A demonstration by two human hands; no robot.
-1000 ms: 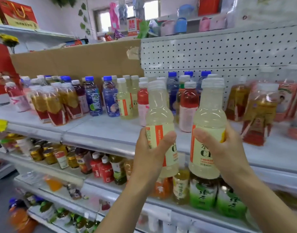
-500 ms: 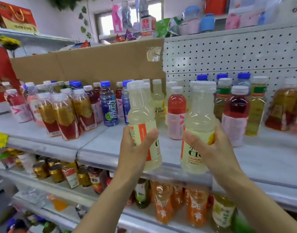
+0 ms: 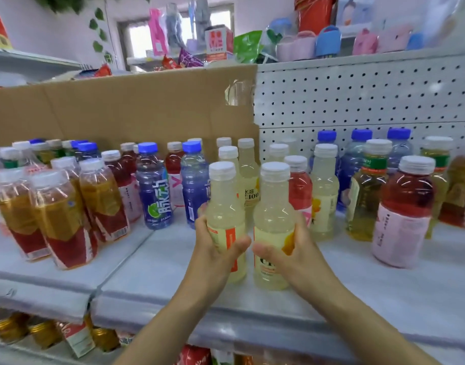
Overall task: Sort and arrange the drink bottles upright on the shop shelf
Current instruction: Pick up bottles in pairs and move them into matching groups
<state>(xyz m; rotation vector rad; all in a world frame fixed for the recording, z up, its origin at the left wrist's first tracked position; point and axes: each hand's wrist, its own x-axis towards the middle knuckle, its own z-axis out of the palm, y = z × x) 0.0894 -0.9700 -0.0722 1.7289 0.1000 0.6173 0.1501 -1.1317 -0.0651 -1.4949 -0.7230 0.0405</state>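
At the front middle of the shelf [image 3: 384, 299], head view, two pale yellow drink bottles with white caps are held upright side by side, close together.

The left hand [image 3: 215, 248] grips the left bottle [image 3: 226, 206] round its lower body, with the thumb across the orange-marked label. The right hand [image 3: 292, 248] grips the right bottle [image 3: 273, 206] in the same way, with the thumb lying across the label front. The two thumbs point toward each other and nearly meet. Both bottle bases sit near the shelf's front edge. Whether they rest on the shelf cannot be told.

Just behind the held pair, toward the back edge, stand more pale bottles [image 3: 248, 175] of the same kind, upright in a short file.

To the left of these stands a blue bottle [image 3: 153, 188] with a blue cap, upright. Further toward the left end, amber bottles [image 3: 60, 214] with red labels are grouped, and several appear tilted.

Toward the right end a red bottle [image 3: 405, 214] with a pink label stands upright, well apart from the held pair.

Along the back edge a cardboard sheet [image 3: 120, 109] covers the left part and a white pegboard [image 3: 358, 96] the right.

On the lower shelf, at the bottom left, are gold-lidded jars [image 3: 41, 333].
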